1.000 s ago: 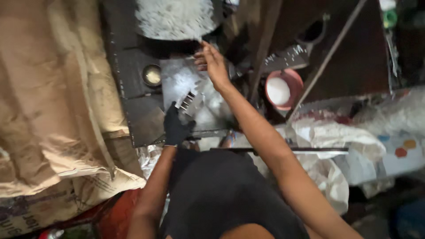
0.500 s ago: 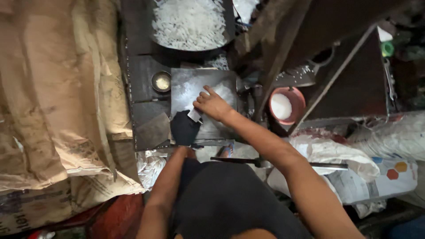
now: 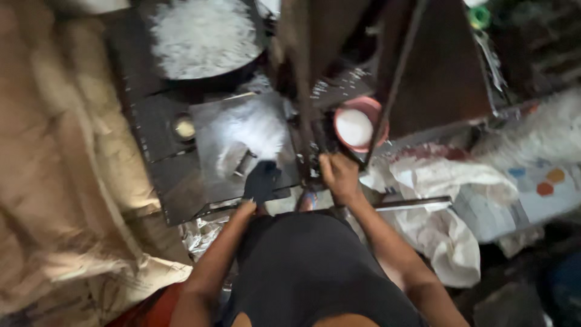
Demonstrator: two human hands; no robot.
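Gloved left hand grip closed on scraper, right hand clamped on frame bar

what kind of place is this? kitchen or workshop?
Probably a small, cramped food-making workshop rather than a home kitchen. A dark pan holds white shreds, more white shreds lie on a metal tray, a pink bowl holds white powder, and large sacks are piled alongside.

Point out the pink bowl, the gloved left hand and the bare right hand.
pink bowl (image 3: pixel 370 108), head view, on its rim.
left hand (image 3: pixel 261 181), head view, middle of the dark glove.
right hand (image 3: pixel 339 175), head view, back of the hand.
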